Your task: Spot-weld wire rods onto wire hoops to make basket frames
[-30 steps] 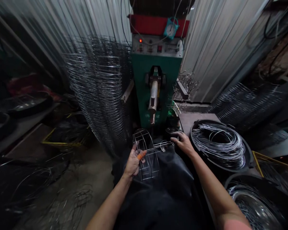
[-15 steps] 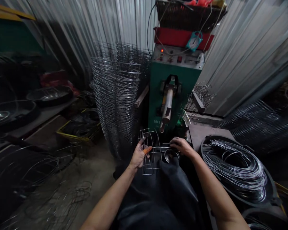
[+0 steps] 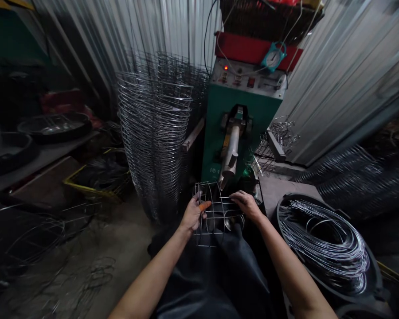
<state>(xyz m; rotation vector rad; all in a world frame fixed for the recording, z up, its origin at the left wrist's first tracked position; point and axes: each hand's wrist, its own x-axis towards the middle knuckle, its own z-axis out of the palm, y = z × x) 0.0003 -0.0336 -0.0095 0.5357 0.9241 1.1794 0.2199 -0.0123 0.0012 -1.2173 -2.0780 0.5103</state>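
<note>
A small wire frame [image 3: 214,217] of crossed metal rods hangs over my lap. On its left side my left hand [image 3: 193,214] is closed round the wires, an orange covering on one finger. My right hand [image 3: 247,204] pinches a rod end at the frame's right side. Just above the frame is the tip of a metal arm [image 3: 231,155], which juts from a green machine [image 3: 246,102] with a lit red lamp. Below my right hand, a round metal bowl [image 3: 232,219] is partly hidden by the frame.
Tall stacks of wire baskets [image 3: 156,133] stand left of the machine. At right, a black tub [image 3: 279,221] holds loose wire rods [image 3: 326,243]. A yellow-edged crate [image 3: 86,190] and round pans [image 3: 56,126] are at left. A teal dial scale [image 3: 273,57] hangs at the machine's top.
The wire frame has turned, so its grid faces me more. My right hand has moved slightly left, closer to the frame. The view has shifted a little.
</note>
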